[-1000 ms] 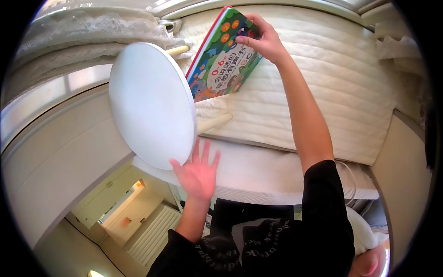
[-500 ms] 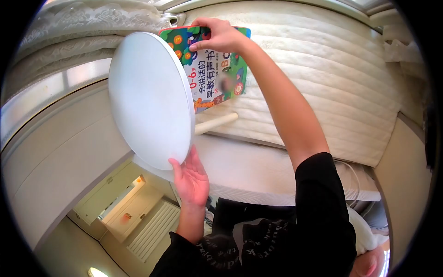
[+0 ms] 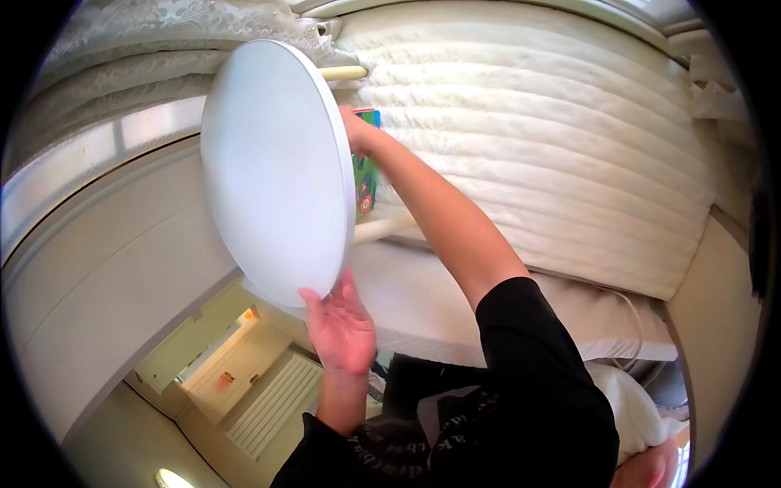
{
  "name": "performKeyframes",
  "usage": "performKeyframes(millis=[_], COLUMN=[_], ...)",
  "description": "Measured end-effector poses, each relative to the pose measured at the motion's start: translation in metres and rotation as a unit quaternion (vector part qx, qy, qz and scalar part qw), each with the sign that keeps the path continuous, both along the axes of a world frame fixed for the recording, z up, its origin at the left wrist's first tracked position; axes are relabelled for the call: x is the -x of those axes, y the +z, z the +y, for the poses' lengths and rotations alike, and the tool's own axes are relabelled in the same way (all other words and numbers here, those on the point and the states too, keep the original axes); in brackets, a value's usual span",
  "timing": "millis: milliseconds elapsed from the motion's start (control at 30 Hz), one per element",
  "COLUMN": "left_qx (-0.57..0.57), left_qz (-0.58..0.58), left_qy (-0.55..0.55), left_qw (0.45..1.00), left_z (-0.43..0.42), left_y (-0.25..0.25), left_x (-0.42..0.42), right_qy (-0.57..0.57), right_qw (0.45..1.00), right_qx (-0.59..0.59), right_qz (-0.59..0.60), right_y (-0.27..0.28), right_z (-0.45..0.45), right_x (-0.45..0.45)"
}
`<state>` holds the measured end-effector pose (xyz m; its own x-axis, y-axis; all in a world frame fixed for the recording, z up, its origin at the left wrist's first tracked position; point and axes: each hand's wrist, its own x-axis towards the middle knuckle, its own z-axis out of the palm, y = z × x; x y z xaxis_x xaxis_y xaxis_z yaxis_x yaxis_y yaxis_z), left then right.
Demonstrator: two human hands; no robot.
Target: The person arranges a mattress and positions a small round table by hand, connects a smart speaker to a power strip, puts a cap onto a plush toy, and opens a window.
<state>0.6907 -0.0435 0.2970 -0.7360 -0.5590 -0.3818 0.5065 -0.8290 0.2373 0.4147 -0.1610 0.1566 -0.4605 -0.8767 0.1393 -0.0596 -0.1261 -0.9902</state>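
A small round white table [image 3: 277, 171] is tilted on its side, its smooth top facing left and its pale legs pointing right. My left hand [image 3: 342, 329] grips the lower rim, thumb on the top's face and fingers behind. My right hand [image 3: 355, 130] reaches behind the tabletop, which hides most of its fingers. It holds a colourful children's board book [image 3: 366, 183], of which only the green and blue right edge shows; the rest is behind the tabletop.
A cream quilted mattress pad [image 3: 537, 146] covers the bed beyond. Lace curtains [image 3: 163, 41] hang by the window at upper left. A slatted white panel [image 3: 275, 403] and cabinet [image 3: 224, 366] show below. Another person [image 3: 651, 468] is partly visible at lower right.
My right hand has carried the book left and down behind the tabletop, covering most of its front. The table has shifted slightly, and an upper leg now shows. My left hand keeps its hold.
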Motion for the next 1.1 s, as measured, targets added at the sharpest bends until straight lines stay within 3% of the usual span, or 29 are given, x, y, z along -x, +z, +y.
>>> performKeyframes(millis=[100,167,300,400,433,500,567,667,800,900,1033,1100], left_qx=[-0.002,-0.004,-0.018,-0.014,-0.021,-0.036,-0.051,-0.082,-0.016,0.019,0.059,0.074], left_qz=[0.0,-0.008,-0.004,-0.002,-0.003,0.0,0.007,0.017,-0.04,-0.055,-0.155,-0.184], left_qy=[0.001,0.007,0.011,0.001,0.001,-0.001,-0.005,-0.013,-0.015,-0.067,0.004,0.017], left_qw=[1.0,1.0,1.0,1.0,1.0,0.999,0.999,0.996,0.999,0.996,0.986,0.98], left_z=[-0.002,-0.001,0.0,0.002,0.004,0.007,0.012,0.022,0.02,0.005,-0.015,-0.023], left_y=[-0.004,-0.006,-0.007,-0.012,-0.013,-0.018,-0.024,-0.042,-0.052,-0.058,-0.029,-0.038], left_x=[-0.003,-0.004,0.001,0.003,0.003,0.0,-0.002,-0.011,-0.013,-0.026,-0.027,-0.035], right_qy=[0.011,-0.001,-0.052,-0.116,-0.13,-0.186,-0.264,-0.168,0.019,0.099,0.011,-0.048], right_qw=[0.966,0.969,0.962,0.99,0.99,0.982,0.956,0.984,0.977,0.963,0.957,0.969], right_qx=[0.137,0.139,0.174,-0.083,-0.02,0.027,0.0,-0.047,-0.194,-0.214,-0.224,-0.212], right_qz=[-0.218,-0.204,-0.204,0.023,-0.043,-0.028,0.132,0.042,0.09,0.128,0.185,0.113], right_y=[-0.019,-0.032,-0.137,-0.085,-0.095,-0.113,-0.103,-0.081,-0.045,-0.014,-0.026,-0.043], right_z=[-0.016,-0.027,-0.094,-0.03,-0.023,-0.001,0.042,0.107,0.189,0.23,0.226,0.207], right_x=[-0.01,-0.01,-0.013,0.008,0.005,0.005,0.0,-0.007,-0.021,-0.058,-0.111,-0.125])
